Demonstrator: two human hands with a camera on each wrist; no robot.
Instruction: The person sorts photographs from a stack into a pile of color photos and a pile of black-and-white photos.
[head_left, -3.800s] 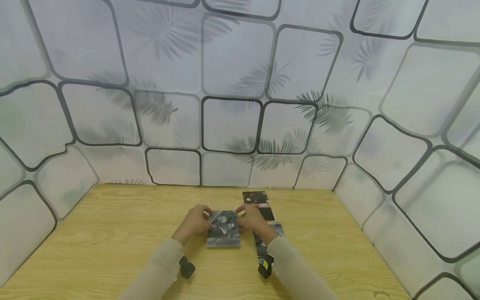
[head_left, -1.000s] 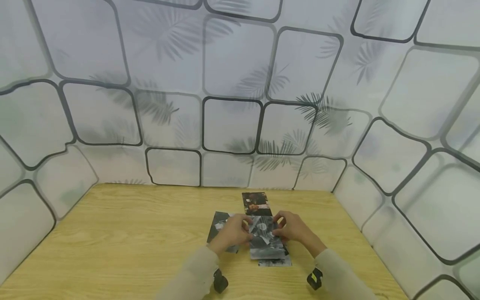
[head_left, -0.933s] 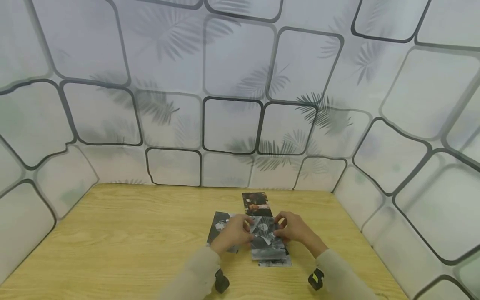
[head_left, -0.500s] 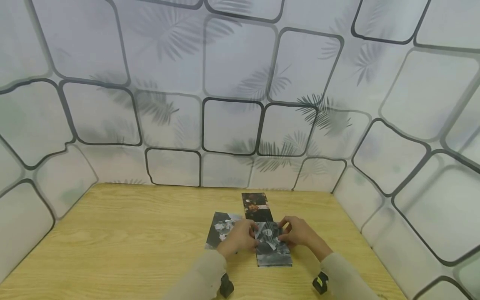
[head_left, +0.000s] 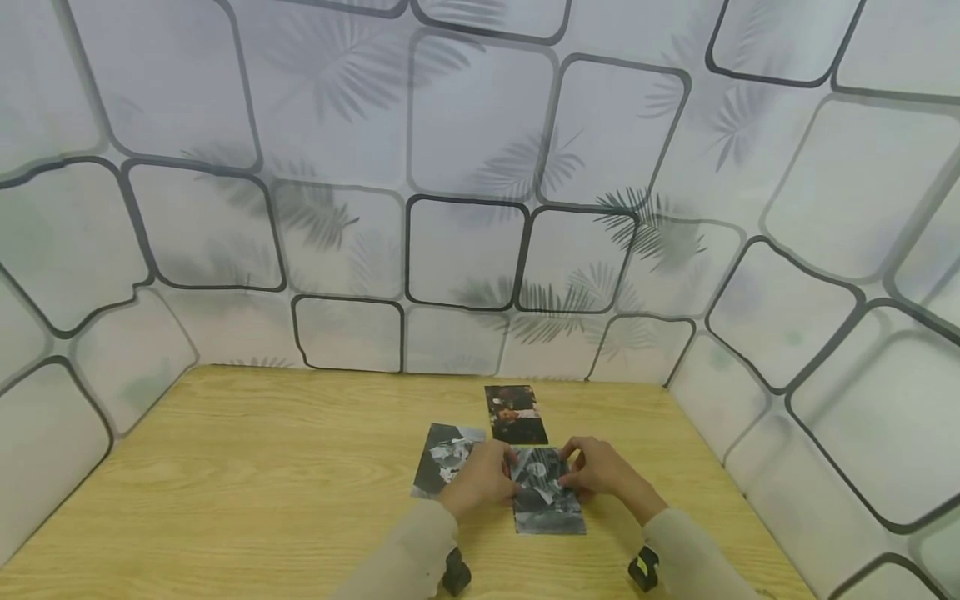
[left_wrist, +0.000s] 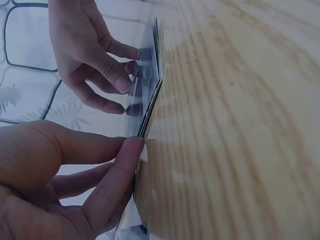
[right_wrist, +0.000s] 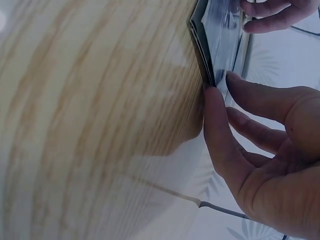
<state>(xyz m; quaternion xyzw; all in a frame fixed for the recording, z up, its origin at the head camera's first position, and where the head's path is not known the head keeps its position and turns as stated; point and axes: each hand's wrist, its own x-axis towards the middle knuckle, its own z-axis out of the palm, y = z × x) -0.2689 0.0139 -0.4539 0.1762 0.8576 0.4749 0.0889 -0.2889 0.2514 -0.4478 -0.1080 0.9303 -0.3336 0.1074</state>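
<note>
You are working on a pale wooden tabletop [head_left: 247,492] boxed in by white sheeting printed with dark rounded frames and palm leaves [head_left: 465,183]. Three lots of prints lie on the wood: a dark photo card [head_left: 516,413] farthest from you, a grey photo card [head_left: 446,457] to its left and nearer, and the small stack of black-and-white photo cards [head_left: 546,500] directly in front of you. That stack lies flat on the table, just below the dark card and just beside the grey one. Your left hand [head_left: 480,481] pinches the stack's left edge, thumb and fingers [left_wrist: 122,170] curled against it, and your right hand [head_left: 600,473] grips the right edge the same way. By the look of it, you are squaring the stack between both hands. The next move probably calls for even pressure from both sides so the thin cards [right_wrist: 210,45] line up without fanning.
</note>
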